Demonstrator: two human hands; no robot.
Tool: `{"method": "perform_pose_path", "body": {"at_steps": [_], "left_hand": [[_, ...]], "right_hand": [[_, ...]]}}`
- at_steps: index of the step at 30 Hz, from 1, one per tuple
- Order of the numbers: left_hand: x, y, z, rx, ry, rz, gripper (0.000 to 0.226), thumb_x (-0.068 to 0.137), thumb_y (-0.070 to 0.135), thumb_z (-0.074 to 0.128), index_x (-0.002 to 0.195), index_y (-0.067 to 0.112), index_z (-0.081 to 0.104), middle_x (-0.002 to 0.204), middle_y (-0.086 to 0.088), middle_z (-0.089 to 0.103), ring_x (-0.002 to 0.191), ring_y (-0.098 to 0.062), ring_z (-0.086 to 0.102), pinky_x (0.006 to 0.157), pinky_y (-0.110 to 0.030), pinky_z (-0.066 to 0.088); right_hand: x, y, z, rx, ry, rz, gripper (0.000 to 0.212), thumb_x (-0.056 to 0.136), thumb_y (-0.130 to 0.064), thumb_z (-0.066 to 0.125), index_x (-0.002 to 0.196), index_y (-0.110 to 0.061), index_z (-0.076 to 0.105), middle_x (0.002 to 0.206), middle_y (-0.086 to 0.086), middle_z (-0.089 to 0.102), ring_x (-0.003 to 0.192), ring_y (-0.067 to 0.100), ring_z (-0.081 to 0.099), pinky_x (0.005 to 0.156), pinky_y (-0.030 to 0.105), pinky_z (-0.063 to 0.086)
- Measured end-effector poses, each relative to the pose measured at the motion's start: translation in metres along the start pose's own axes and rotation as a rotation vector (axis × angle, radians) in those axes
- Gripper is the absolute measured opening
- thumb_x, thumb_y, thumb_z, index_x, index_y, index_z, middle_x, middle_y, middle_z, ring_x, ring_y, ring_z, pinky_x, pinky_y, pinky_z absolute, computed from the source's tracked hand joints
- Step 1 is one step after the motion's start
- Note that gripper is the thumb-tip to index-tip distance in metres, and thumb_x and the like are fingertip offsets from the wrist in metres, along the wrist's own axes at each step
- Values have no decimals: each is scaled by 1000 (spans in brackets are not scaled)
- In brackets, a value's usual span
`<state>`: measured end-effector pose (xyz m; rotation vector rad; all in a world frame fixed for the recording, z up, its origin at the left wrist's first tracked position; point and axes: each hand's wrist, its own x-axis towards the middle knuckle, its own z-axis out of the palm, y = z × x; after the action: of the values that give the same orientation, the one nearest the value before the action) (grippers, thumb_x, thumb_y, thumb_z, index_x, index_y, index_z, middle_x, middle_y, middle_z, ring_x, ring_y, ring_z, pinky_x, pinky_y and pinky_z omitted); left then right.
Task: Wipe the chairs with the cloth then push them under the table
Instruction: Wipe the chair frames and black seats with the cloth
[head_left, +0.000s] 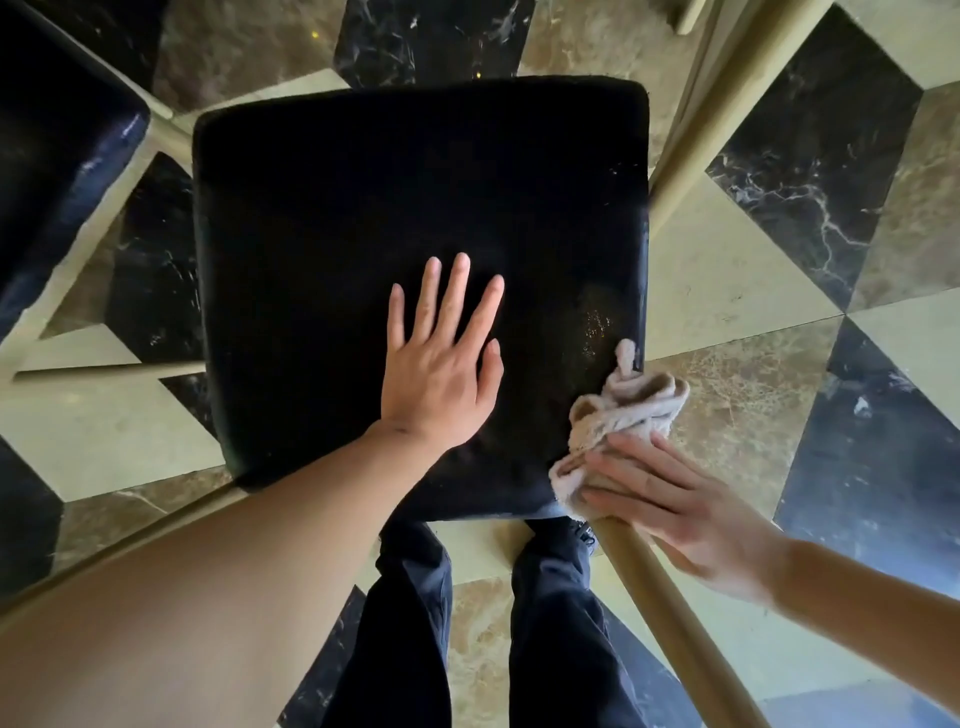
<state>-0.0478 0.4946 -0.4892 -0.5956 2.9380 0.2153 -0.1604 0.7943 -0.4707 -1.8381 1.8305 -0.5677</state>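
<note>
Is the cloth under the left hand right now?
No, the left hand lies bare on the black seat; the right hand presses the cloth.

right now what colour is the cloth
Pale beige-pink cloth, seen in the head view.

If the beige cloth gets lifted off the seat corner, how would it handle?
The cloth looks floppy: it lies bunched in soft folds under the right hand. Probably light and non-slippery, given its nubby weave. It drapes over the black seat edge, so it should sag.

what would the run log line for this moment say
step: wiping seat | left hand: flat on seat | right hand: pressing cloth at seat's near right corner | second chair: untouched
</note>
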Motion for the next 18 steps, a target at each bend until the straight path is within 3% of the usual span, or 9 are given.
{"method": "perform_pose_path", "body": {"at_steps": [7,12,15,18], "left_hand": [[0,3,-11,-27,-37,1,60,105,41,26,162,24,19,170,-13,9,157,-34,3,121,-62,13],[4,-14,-27,-59,-72,97,56,103,38,34,158,26,31,168,-11,22,154,-31,19,115,-59,26],[7,-49,-42,-38,-99,150,54,101,33,36,154,25,41,165,-12,28,151,-31,28,111,-59,32],[-3,-94,-55,-47,-108,-33,54,102,32,37,155,26,39,166,-14,26,152,-34,25,113,-62,28]], "right_hand": [[24,44,-38,-269,-240,-301,94,77,-10,76,158,-31,33,169,-5,19,156,21,16,126,44,12],[63,53,-58,-317,-202,-311,81,75,-18,83,147,-30,49,163,-1,33,154,19,21,126,43,18],[110,71,-78,-343,-95,-201,73,75,-19,81,143,-22,56,159,5,39,150,25,32,124,47,23],[177,86,-94,-333,74,110,72,79,-16,81,146,-18,54,160,8,40,147,33,36,117,58,30]]}}
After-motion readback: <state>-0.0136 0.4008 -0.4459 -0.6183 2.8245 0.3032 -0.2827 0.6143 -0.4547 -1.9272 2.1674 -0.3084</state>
